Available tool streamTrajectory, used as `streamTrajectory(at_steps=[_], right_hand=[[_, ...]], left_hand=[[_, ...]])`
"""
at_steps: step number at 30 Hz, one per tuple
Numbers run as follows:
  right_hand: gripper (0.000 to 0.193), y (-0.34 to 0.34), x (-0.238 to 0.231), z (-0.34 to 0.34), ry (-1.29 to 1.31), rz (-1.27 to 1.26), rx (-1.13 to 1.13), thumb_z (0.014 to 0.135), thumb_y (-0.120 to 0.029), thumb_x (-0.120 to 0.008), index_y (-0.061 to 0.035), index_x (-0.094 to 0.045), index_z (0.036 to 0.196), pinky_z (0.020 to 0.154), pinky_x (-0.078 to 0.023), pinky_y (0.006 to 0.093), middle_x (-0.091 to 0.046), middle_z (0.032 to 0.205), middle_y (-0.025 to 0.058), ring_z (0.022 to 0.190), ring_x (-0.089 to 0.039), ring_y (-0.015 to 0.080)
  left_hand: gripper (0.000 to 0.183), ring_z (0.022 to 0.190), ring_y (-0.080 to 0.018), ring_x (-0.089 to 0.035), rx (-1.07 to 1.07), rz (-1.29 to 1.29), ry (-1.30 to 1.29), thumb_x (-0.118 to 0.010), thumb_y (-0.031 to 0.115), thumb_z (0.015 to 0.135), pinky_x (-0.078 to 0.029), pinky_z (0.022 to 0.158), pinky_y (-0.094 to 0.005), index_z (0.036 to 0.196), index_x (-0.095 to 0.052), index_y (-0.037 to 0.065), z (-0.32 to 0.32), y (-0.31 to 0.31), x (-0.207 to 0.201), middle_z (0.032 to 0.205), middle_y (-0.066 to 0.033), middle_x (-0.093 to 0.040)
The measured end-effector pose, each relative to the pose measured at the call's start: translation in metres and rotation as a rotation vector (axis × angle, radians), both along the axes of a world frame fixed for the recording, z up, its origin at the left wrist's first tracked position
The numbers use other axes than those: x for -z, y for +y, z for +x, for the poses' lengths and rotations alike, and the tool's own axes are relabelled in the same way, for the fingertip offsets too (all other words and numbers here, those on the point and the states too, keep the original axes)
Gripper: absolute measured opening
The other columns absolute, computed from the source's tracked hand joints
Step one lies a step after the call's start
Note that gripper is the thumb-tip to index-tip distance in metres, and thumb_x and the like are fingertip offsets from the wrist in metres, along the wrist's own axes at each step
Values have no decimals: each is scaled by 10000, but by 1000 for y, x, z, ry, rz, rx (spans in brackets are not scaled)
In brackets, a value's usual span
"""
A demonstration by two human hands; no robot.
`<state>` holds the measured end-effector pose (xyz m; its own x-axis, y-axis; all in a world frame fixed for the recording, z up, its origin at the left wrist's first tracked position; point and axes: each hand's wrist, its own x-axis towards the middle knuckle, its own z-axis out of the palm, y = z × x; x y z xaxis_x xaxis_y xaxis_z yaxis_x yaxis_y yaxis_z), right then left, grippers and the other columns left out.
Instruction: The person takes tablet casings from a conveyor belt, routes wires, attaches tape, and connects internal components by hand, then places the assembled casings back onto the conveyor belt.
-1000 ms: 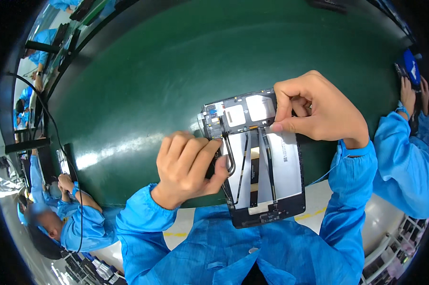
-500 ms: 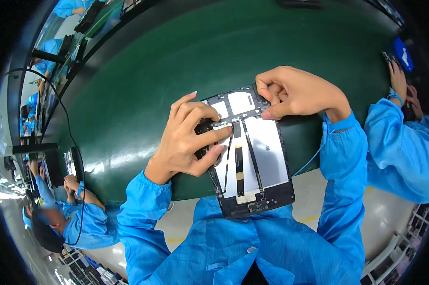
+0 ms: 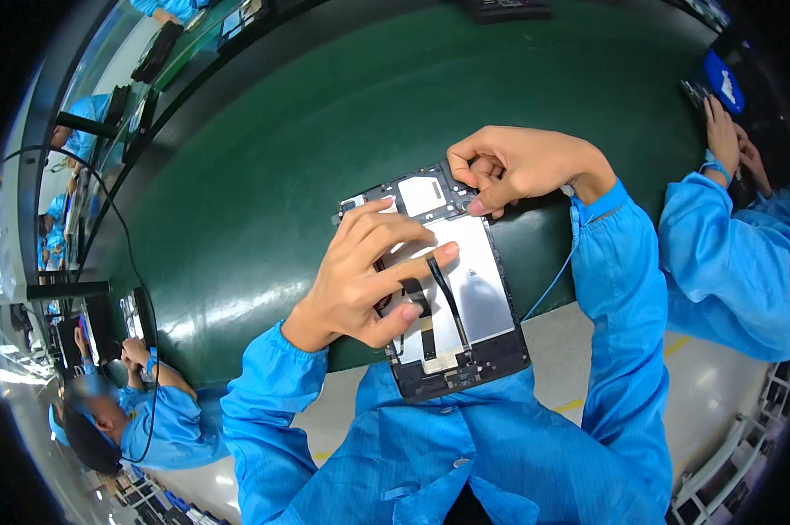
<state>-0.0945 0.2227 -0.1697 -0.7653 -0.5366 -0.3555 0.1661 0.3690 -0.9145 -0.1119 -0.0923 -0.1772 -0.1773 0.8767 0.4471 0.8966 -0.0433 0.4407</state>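
An opened tablet (image 3: 478,280), its silver plate and black inner frame exposed, is held tilted over the table's near edge. My left hand (image 3: 351,276) lies across its left side, fingers spread, thumb apart from the index finger. By that index fingertip is the raised upper end of a black flat ribbon cable (image 3: 450,302). Another dark ribbon (image 3: 427,337) runs down beside my thumb, partly hidden by it. My right hand (image 3: 531,166) pinches the tablet's upper right corner, thumb on the face and fingers curled at the edge; anything small in that pinch is hidden.
Beneath is a green table mat (image 3: 264,175). A blue cord (image 3: 552,280) hangs from my right wrist. At the right a co-worker's hand (image 3: 720,140) is near a blue object (image 3: 724,81). Another person (image 3: 106,420) sits at the left, beyond a black cable (image 3: 124,219).
My left hand has shifted right and lower across the tablet. The ribbon cable's upper end has come away from the top frame and bends up. My right hand stays at the corner.
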Motion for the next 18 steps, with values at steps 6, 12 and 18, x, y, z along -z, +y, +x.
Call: streamTrajectory(at_steps=[6,12,18], right_hand=[[290,0,3,-3,-26,-2,-4,921,-41,-841,-52,-551,941,653,-508,284,-615,652,13,652,-641,104],[287,-1,4,-4,-38,-12,3,931,-55,-852,-46,-565,937,658,-515,288,-604,637,10,647,-638,101],[288,-1,7,-6,-32,-17,-10,936,-53,-851,-40,-564,925,651,-511,282,-596,636,6,635,-622,93]], left_hand=[[470,1165,-326,-674,-144,-135,291,-806,205,808,-530,1080,-522,1249,-758,50,28,27,2,1278,-162,-703],[662,1195,-376,-662,-132,-193,200,-852,175,668,-531,1019,-501,1307,-731,54,33,30,1,1413,-187,-662],[692,1170,-382,-652,-137,-165,141,-842,164,652,-540,958,-496,1325,-734,51,32,28,6,1428,-199,-652]])
